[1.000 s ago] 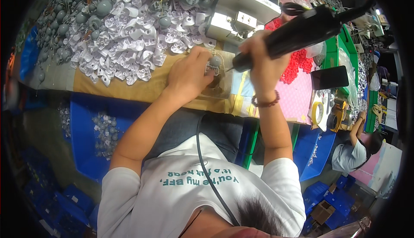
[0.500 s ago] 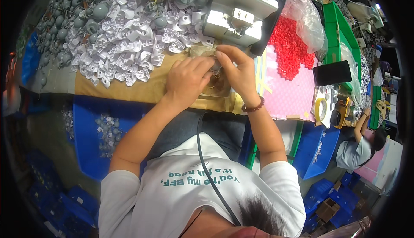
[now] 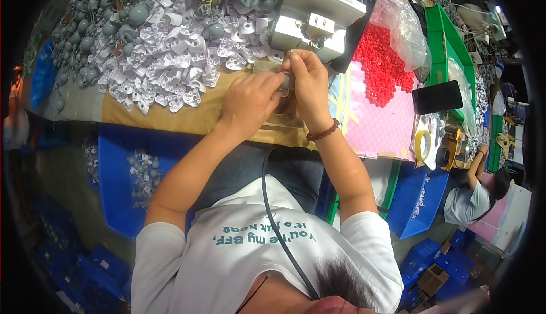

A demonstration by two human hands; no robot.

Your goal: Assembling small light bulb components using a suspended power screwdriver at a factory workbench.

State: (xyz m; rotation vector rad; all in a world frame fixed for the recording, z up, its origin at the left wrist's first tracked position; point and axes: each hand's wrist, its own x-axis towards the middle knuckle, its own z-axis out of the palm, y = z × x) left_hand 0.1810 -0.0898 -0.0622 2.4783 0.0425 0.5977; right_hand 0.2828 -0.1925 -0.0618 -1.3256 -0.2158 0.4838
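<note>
My left hand (image 3: 249, 101) and my right hand (image 3: 307, 80) meet over the brown bench top (image 3: 170, 118), just in front of a white boxy machine (image 3: 318, 13). Both pinch a small grey part (image 3: 286, 81) between their fingertips; most of it is hidden by the fingers. A clear flat piece (image 3: 281, 119) lies under the hands. My right wrist wears a brown bead bracelet (image 3: 323, 132).
A heap of white and grey plastic parts (image 3: 165, 35) fills the bench's left side. Red small pieces (image 3: 382, 58) lie on a pink mat (image 3: 381, 126), beside a black phone (image 3: 437, 96), a tape roll (image 3: 422, 145) and green bins (image 3: 449, 41). Blue crates (image 3: 122, 172) stand below. Another person (image 3: 472, 200) sits at right.
A second ago my right hand held a black power screwdriver up to the right. It has let the tool go and come down to join the left hand on the small part.
</note>
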